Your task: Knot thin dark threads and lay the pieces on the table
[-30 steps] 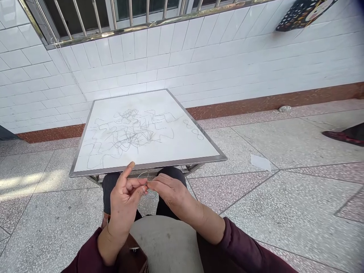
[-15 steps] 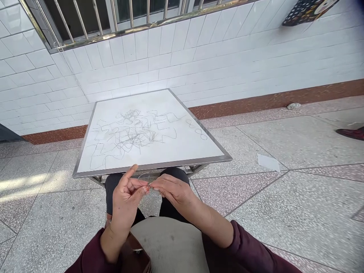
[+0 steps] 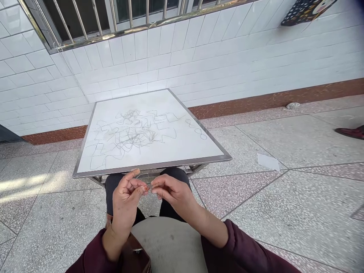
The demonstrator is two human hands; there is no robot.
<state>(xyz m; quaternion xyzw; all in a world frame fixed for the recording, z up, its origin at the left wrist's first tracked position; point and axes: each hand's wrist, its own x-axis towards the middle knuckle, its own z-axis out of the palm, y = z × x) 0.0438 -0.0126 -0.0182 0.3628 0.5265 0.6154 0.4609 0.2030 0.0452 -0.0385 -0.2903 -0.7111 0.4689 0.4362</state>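
Note:
My left hand [image 3: 126, 197] and my right hand [image 3: 170, 193] meet over my lap, just below the near edge of a small white table [image 3: 199, 151]. Both pinch a thin wire [image 3: 143, 177] between thumb and fingertips; a small loop of it arcs up between the hands. My left index finger sticks up toward the table rim. A tangle of bent thin wires [image 3: 132, 132] lies spread over the tabletop. Two small wire loops [image 3: 196, 129] lie apart near its right edge.
A white tiled wall [image 3: 227, 57] with a barred window [image 3: 113, 15] rises behind the table. The floor [image 3: 284, 182] is speckled stone. A scrap of paper [image 3: 267, 162] lies right of the table. Another person's dark red shoe [image 3: 349, 132] shows at the far right.
My hands have risen slightly toward the table edge and my right fingers have curled in more at the pinch. The view shifted a little to the left.

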